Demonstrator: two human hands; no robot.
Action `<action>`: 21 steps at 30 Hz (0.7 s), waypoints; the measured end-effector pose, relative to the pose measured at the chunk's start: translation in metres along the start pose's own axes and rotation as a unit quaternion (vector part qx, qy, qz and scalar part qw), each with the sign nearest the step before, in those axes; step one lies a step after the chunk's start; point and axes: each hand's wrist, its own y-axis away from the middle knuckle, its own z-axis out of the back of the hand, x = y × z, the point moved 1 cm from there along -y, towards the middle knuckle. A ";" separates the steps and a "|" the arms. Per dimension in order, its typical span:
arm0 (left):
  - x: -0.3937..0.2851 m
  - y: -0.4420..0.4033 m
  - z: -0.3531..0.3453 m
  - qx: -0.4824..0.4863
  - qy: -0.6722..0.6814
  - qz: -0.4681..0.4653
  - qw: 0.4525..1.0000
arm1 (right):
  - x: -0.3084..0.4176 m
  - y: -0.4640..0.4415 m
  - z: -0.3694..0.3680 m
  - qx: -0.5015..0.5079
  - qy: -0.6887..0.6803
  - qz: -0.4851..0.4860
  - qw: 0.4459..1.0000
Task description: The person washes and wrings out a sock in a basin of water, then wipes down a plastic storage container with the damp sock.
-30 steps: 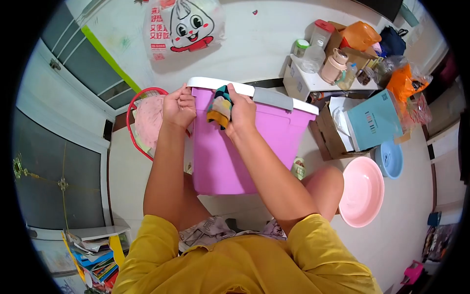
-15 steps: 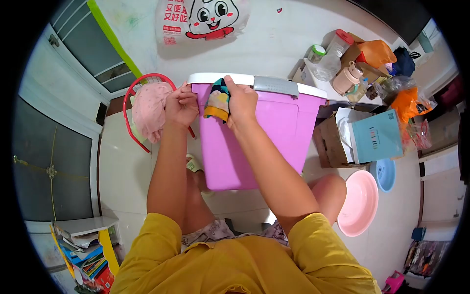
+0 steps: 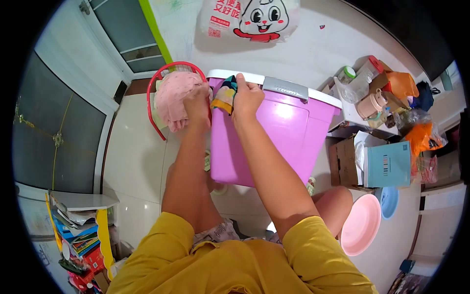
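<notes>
My right hand (image 3: 248,100) is closed on a small patterned cloth (image 3: 224,99) in teal, yellow and orange, pinched beside the thumb. The cloth hangs at the upper left corner of a pink-purple storage bin (image 3: 274,139) with a white lid (image 3: 235,75) and a grey latch (image 3: 286,87). My left hand (image 3: 198,102) is just left of that corner, in front of a bundled pink cloth (image 3: 174,100). Its fingers are blurred and partly hidden, so I cannot make out whether they grip the pink cloth. That cloth rests on a chair with a red tube frame (image 3: 152,93).
To the right stand a cardboard box (image 3: 341,161), a light-blue box (image 3: 388,164), a pink basin (image 3: 361,225) and a blue basin (image 3: 389,202). A cluttered white shelf (image 3: 350,115) holds a flask (image 3: 371,104). Books fill a rack (image 3: 83,235) at lower left.
The view has shifted, so the bin and chair sit farther right. My left hand has moved from the bin's corner toward the pink cloth. My right hand still holds the patterned cloth.
</notes>
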 end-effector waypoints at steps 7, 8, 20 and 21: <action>0.028 0.020 0.032 0.133 -0.466 -0.194 0.853 | -0.029 -0.030 -0.021 -0.014 0.043 0.024 0.999; 0.029 0.016 0.034 0.132 -0.465 -0.193 0.854 | -0.028 -0.030 -0.023 -0.013 0.045 0.024 0.999; 0.034 -0.001 0.010 0.130 -0.440 -0.217 0.862 | 0.057 0.015 0.170 -0.061 0.523 0.269 0.806; 0.036 -0.006 0.011 0.128 -0.461 -0.231 0.847 | 0.061 0.013 0.187 -0.094 0.552 0.254 0.789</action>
